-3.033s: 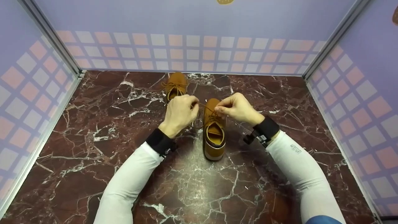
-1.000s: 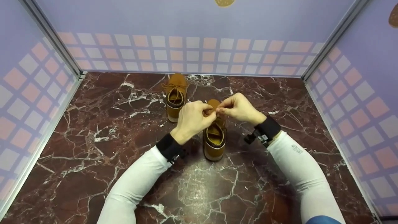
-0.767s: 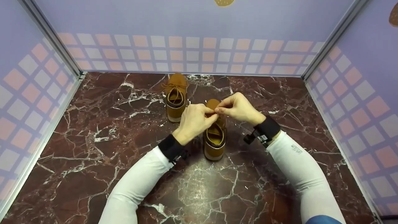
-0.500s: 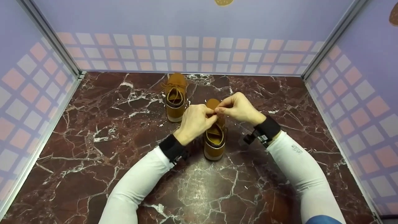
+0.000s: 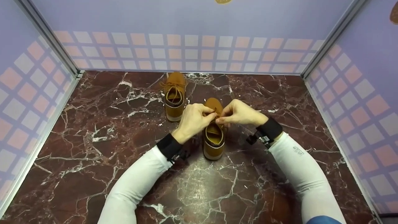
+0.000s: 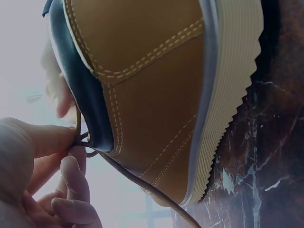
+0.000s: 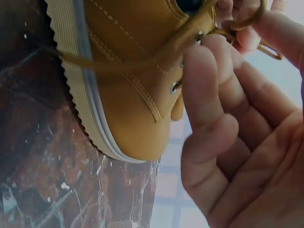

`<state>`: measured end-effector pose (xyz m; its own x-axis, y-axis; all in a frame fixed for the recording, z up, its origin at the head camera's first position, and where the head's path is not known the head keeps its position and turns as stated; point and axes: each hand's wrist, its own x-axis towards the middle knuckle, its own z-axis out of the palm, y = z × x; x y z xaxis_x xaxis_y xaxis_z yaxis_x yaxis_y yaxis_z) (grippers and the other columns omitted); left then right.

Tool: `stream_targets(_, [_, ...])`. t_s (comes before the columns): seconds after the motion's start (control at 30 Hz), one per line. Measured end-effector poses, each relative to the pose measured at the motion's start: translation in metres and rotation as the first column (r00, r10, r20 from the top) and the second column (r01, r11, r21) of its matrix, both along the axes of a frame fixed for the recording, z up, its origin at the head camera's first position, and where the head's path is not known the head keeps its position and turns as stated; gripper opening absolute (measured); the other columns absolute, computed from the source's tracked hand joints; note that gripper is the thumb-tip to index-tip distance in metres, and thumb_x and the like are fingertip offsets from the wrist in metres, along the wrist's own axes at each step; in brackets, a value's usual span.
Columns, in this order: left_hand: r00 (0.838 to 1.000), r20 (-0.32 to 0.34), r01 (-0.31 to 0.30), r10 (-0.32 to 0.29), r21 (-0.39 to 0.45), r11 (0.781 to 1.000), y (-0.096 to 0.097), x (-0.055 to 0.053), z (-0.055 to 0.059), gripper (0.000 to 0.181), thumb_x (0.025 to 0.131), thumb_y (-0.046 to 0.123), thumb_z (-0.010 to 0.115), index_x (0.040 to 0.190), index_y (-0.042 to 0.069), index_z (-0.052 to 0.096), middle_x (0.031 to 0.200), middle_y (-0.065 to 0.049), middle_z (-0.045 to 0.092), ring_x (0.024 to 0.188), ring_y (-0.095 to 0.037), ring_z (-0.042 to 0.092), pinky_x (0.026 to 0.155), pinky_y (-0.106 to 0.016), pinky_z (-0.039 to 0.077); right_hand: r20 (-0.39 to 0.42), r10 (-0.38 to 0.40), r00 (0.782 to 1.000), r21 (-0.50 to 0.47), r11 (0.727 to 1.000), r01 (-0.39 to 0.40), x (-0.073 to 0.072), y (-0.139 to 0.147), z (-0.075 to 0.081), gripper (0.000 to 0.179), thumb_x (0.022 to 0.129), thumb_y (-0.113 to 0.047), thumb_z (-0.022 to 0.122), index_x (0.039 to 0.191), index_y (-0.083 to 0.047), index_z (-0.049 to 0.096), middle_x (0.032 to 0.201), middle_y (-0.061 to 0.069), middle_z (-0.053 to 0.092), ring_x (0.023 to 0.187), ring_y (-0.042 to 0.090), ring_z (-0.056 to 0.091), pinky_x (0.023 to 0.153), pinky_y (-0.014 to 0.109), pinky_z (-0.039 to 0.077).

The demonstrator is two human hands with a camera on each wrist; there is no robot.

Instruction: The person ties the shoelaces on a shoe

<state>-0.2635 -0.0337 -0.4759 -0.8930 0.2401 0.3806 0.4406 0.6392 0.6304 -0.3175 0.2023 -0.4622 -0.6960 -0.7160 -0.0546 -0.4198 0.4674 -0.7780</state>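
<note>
Dark red marble tabletop; lilac walls, seemingly printed with pastel squares.

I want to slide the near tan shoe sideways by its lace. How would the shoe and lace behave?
The lace looks thin and floppy, so it would probably go taut before anything moves. The near shoe stands on a flat ridged sole, so it seems likelier to drag than roll. Pulled high, it might tip.

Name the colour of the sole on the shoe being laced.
Cream sole, ridged edge; left wrist view shows it best.
</note>
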Motion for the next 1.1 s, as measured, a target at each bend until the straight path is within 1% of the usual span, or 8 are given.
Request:
stream_targets(0.1, [1.0, 0.011, -0.001, 0.001, 0.002, 1.0, -0.001, 0.0, 0.001, 0.016, 0.096, 0.026, 0.087, 0.108, 0.018, 0.092, 0.101, -0.007, 0.089, 0.086, -0.025, 0.083, 0.075, -0.046, 0.064, 0.012, 0.024, 1.0, 0.002, 1.0, -0.024, 0.0, 0.0, 0.0, 0.015, 0.103, -0.014, 0.081, 0.096, -0.002, 0.088, 0.083, 0.02, 0.084, 0.059, 0.0, 0.069, 0.058, 0.017, 0.056])
stream_targets(0.3, [0.996, 0.084, -0.042, 0.044, -0.015, 0.999, 0.0, 0.002, 0.004, 0.017, 0.097, 0.033, 0.086, 0.111, 0.024, 0.091, 0.109, -0.003, 0.089, 0.094, -0.024, 0.084, 0.078, -0.045, 0.064, 0.055, -0.064, 0.996, -0.033, 0.997, 0.066, -0.001, 0.01, 0.003, 0.012, 0.101, -0.005, 0.076, 0.1, 0.0, 0.086, 0.086, 0.017, 0.084, 0.061, 0.003, 0.071, 0.055, 0.019, 0.056])
stream_targets(0.43, [0.987, 0.137, -0.077, 0.08, -0.027, 0.997, -0.001, 0.002, 0.007, 0.018, 0.097, 0.037, 0.086, 0.112, 0.028, 0.091, 0.115, 0.0, 0.088, 0.1, -0.026, 0.086, 0.08, -0.045, 0.066, 0.073, -0.074, 0.995, -0.059, 0.995, 0.079, -0.002, 0.013, 0.004, 0.012, 0.102, -0.008, 0.077, 0.101, 0.0, 0.086, 0.087, 0.015, 0.084, 0.061, 0.005, 0.072, 0.055, 0.024, 0.059])
stream_targets(0.5, [0.986, 0.146, -0.075, 0.076, -0.017, 0.997, -0.001, 0.001, 0.008, 0.018, 0.097, 0.036, 0.086, 0.111, 0.027, 0.091, 0.114, 0.001, 0.088, 0.101, -0.026, 0.086, 0.081, -0.046, 0.066, 0.056, -0.066, 0.996, -0.064, 0.996, 0.07, -0.003, 0.012, 0.004, 0.013, 0.103, -0.01, 0.078, 0.102, 0.0, 0.087, 0.089, 0.018, 0.085, 0.061, 0.004, 0.071, 0.057, 0.024, 0.06])
stream_targets(0.6, [0.988, 0.144, -0.053, 0.051, 0.013, 0.998, -0.001, -0.001, 0.007, 0.017, 0.096, 0.032, 0.086, 0.109, 0.022, 0.092, 0.112, 0.0, 0.089, 0.102, -0.026, 0.086, 0.082, -0.046, 0.066, 0.018, -0.063, 0.998, -0.06, 0.996, 0.064, -0.004, 0.01, 0.004, 0.012, 0.104, -0.01, 0.08, 0.106, -0.001, 0.088, 0.095, 0.021, 0.086, 0.062, 0.002, 0.069, 0.056, 0.018, 0.055])
stream_targets(0.73, [0.989, 0.149, -0.027, 0.019, 0.055, 0.998, 0.0, -0.003, 0.006, 0.017, 0.096, 0.028, 0.087, 0.108, 0.018, 0.092, 0.11, -0.002, 0.089, 0.103, -0.027, 0.086, 0.088, -0.045, 0.066, -0.022, -0.057, 0.998, -0.049, 0.997, 0.056, -0.005, 0.009, 0.003, 0.012, 0.103, -0.008, 0.08, 0.109, -0.002, 0.089, 0.1, 0.022, 0.087, 0.065, 0.006, 0.07, 0.056, 0.014, 0.049])
stream_targets(0.83, [0.988, 0.153, -0.024, 0.013, 0.075, 0.997, 0.0, -0.003, 0.006, 0.018, 0.095, 0.027, 0.087, 0.109, 0.016, 0.091, 0.111, -0.003, 0.089, 0.105, -0.028, 0.086, 0.091, -0.046, 0.066, -0.045, -0.058, 0.997, -0.055, 0.997, 0.055, -0.005, 0.008, 0.003, 0.01, 0.101, -0.009, 0.082, 0.107, -0.004, 0.089, 0.099, 0.02, 0.087, 0.067, 0.009, 0.072, 0.058, 0.014, 0.05])
stream_targets(1.1, [0.987, 0.162, -0.019, 0.002, 0.101, 0.995, 0.0, -0.004, 0.005, 0.018, 0.095, 0.025, 0.086, 0.11, 0.015, 0.091, 0.11, -0.004, 0.089, 0.105, -0.028, 0.085, 0.092, -0.045, 0.066, -0.122, -0.1, 0.988, -0.096, 0.991, 0.089, -0.004, 0.001, -0.003, 0.006, 0.096, -0.012, 0.089, 0.101, -0.008, 0.09, 0.095, 0.015, 0.088, 0.07, -0.002, 0.069, 0.064, 0.013, 0.055])
